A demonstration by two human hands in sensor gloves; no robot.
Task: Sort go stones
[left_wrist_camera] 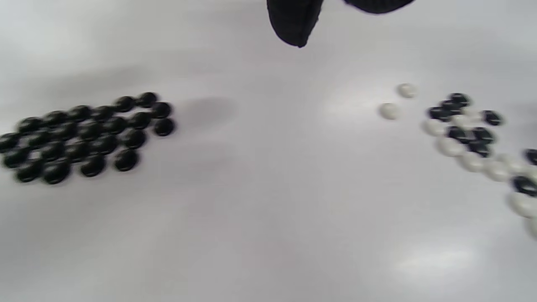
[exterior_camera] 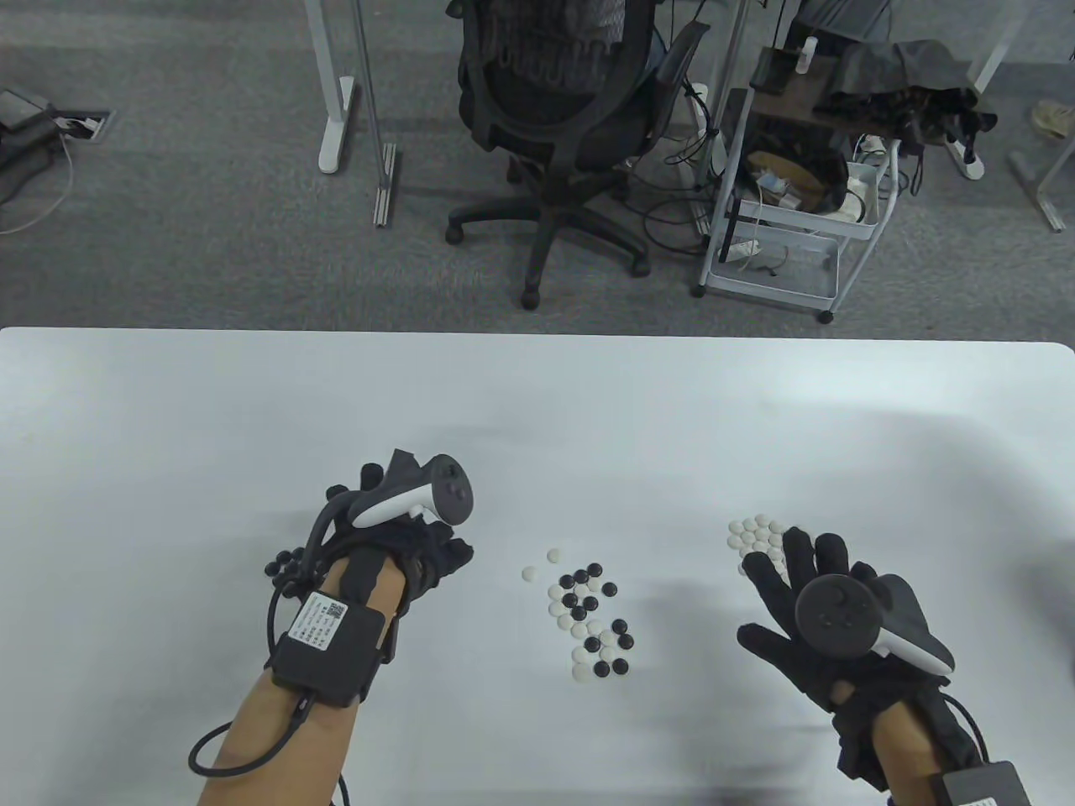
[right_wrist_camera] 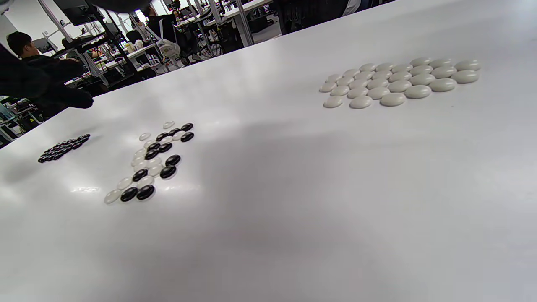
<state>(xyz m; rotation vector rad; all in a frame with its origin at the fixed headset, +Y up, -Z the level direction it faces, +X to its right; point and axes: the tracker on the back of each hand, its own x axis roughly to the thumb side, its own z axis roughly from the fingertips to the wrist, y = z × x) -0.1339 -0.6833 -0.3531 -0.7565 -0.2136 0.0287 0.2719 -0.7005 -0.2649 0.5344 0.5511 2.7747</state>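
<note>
A mixed pile of black and white Go stones [exterior_camera: 588, 613] lies at the table's middle; it also shows in the left wrist view [left_wrist_camera: 474, 138] and the right wrist view [right_wrist_camera: 155, 159]. A cluster of black stones [left_wrist_camera: 84, 138] lies to the left, partly hidden under my left wrist in the table view [exterior_camera: 285, 571]. A cluster of white stones [right_wrist_camera: 398, 82] lies to the right [exterior_camera: 756, 533]. My left hand [exterior_camera: 437, 558] hovers between the black cluster and the mixed pile, with a fingertip [left_wrist_camera: 293, 25] showing nothing held. My right hand [exterior_camera: 781, 588] is spread flat, palm down, over the near edge of the white cluster.
The white table [exterior_camera: 537, 403] reaches back to a far edge, beyond which stand an office chair [exterior_camera: 571, 126] and a wire cart [exterior_camera: 789, 218] on the floor.
</note>
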